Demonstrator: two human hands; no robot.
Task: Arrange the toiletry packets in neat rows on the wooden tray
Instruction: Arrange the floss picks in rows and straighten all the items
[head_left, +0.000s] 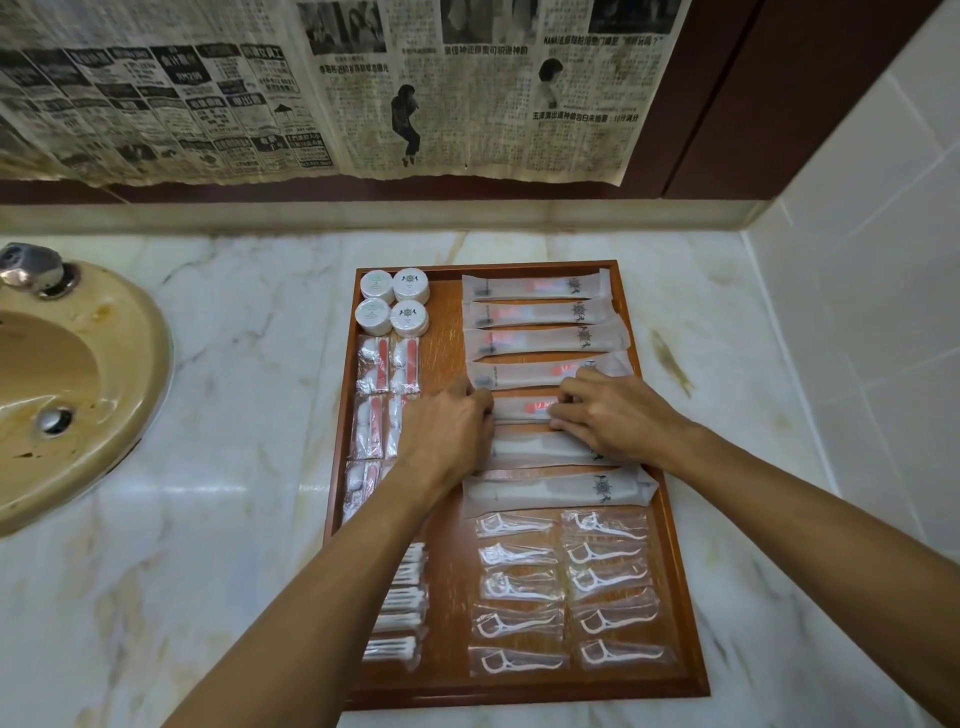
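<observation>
A: Log the tray position.

B: Your wooden tray (649, 395) lies on the marble counter (234, 519), with the sink (78, 384) off at 9 o'clock. Long frosted packets (540, 312) run in a stacked row down the tray's 12-to-3 o'clock part. Four round white tubs (395, 306) sit at 11 o'clock, cotton-bud packets (387, 366) just below them, floss-pick packets (566, 587) in two columns at 5 o'clock.

A: And your hands?

B: Both are on the fifth long packet (524, 409), mid-tray. Your left hand (447, 431) has its fingers curled at the packet's left end, pinching it. Your right hand (608, 415) covers the right end, fingers bent down onto it and onto the packet below; whether it grips or only presses, I cannot tell.

A: Surroundings?

B: Newspaper (311, 88) hangs on the wall at 12 o'clock.
</observation>
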